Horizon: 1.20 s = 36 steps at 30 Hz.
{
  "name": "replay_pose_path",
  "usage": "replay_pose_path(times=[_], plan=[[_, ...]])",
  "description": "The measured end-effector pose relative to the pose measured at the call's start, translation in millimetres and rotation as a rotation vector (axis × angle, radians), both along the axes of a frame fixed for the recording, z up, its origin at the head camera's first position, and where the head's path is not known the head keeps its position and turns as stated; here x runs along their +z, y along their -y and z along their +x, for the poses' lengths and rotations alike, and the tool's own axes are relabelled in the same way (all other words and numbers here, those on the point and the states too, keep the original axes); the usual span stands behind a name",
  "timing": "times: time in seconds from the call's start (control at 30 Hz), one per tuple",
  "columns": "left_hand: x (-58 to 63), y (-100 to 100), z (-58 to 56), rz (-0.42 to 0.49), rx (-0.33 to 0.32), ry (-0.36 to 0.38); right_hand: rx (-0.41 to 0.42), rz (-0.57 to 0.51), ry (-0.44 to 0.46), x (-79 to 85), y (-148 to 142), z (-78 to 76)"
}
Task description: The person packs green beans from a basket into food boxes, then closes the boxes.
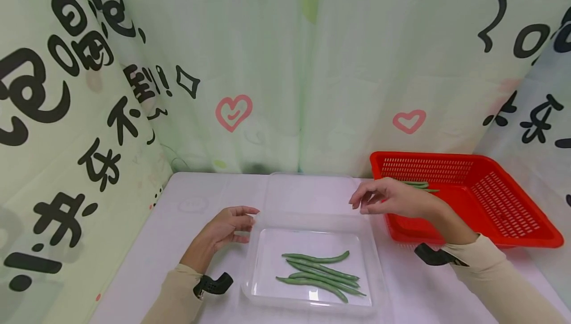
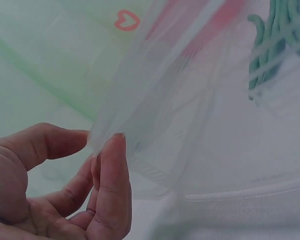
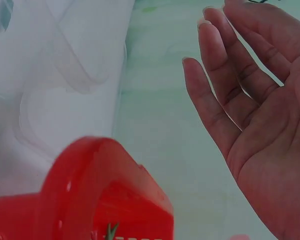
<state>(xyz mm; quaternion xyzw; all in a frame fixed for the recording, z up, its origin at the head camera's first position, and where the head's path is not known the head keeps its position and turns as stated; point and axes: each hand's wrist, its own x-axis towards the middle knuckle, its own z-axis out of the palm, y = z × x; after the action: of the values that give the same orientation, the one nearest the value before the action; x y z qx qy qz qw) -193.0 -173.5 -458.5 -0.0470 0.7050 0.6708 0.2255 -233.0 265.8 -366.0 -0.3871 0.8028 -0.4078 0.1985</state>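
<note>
A clear plastic container (image 1: 312, 222) sits in the middle of the table with several green beans (image 1: 323, 269) lying loosely side by side on its bottom. My left hand (image 1: 229, 227) is at the container's far left corner; in the left wrist view, its thumb and fingers (image 2: 114, 175) pinch the edge of the clear plastic. My right hand (image 1: 394, 197) hovers over the near left end of a red basket (image 1: 468, 200), fingers loosely bent and holding nothing. More green beans (image 1: 417, 184) show in the basket, partly hidden behind that hand.
Behind the container is a clear flat panel (image 1: 310, 192), like a lid, reaching the table's back edge. A printed curtain (image 1: 285, 66) hangs behind the white table (image 1: 209, 190) and along both sides. The perforated basket stands at the back right.
</note>
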Motion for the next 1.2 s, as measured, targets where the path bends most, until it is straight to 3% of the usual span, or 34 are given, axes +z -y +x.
replay_pose_path(times=[0.57, 0.87, 1.2], plan=[[-0.9, -0.6, -0.8, -0.009, 0.002, -0.005, -0.204, 0.041, 0.012, 1.3, -53.8, -34.3], [-4.6, 0.2, -2.2, -0.007, 0.003, -0.007, -0.238, 0.057, -0.002, 1.1, -72.5, -47.3], [-2.3, -0.2, -1.2, -0.010, 0.002, -0.007, -0.287, 0.072, 0.014, -12.1, -94.5, -65.3]])
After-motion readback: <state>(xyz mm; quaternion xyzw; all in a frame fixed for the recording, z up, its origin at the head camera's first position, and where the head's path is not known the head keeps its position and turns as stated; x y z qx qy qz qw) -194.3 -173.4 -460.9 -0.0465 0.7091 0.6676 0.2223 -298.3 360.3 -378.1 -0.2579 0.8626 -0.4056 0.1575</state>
